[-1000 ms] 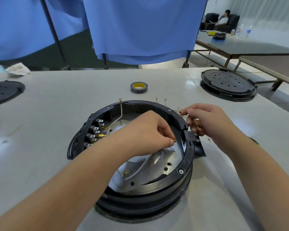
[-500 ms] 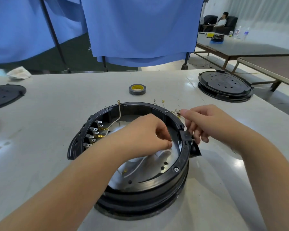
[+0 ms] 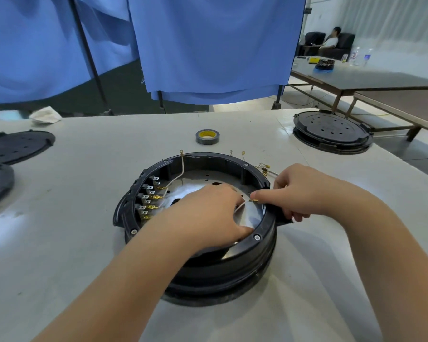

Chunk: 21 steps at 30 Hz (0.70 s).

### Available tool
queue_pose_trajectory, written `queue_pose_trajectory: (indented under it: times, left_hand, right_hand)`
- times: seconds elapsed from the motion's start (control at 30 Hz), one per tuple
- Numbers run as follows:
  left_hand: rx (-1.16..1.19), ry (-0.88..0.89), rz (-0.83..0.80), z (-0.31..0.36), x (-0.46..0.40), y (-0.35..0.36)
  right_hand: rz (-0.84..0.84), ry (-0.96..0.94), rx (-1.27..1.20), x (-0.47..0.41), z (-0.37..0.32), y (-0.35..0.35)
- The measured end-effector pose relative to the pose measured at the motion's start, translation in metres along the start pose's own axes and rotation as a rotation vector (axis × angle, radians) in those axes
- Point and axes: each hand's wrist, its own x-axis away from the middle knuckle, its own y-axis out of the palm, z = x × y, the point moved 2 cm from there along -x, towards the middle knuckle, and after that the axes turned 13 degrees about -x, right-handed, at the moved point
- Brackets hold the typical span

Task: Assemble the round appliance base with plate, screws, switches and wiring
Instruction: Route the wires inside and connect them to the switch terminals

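Head view: round appliance base (image 3: 208,262) on white table (image 3: 84,183), both hands at its right rim.

Item detail: left hand (image 3: 208,215) reaches inside the ring, fingers curled on a white wire (image 3: 241,207); right hand (image 3: 304,193) pinches that wire's brass terminal (image 3: 254,200) at the rim. Metal plate (image 3: 200,180) lies inside the base; row of switches (image 3: 146,196) lines its left inner wall. Tape roll (image 3: 207,137) sits beyond the base; second black base (image 3: 331,132) stands far right.
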Motion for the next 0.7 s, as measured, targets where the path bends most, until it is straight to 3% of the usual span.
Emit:
queue_pose_trajectory:
  times: [0.4,0.7]
  left_hand:
    - [-0.131,-0.005,0.012,0.001,0.001,0.001]
    - [-0.150,-0.003,0.008,-0.001,-0.001,0.003]
  right_hand:
    - [0.305,-0.003,0.334,0.006,-0.011,0.016]
    - [0.283,-0.022,0.342,0.002,-0.006,0.014]
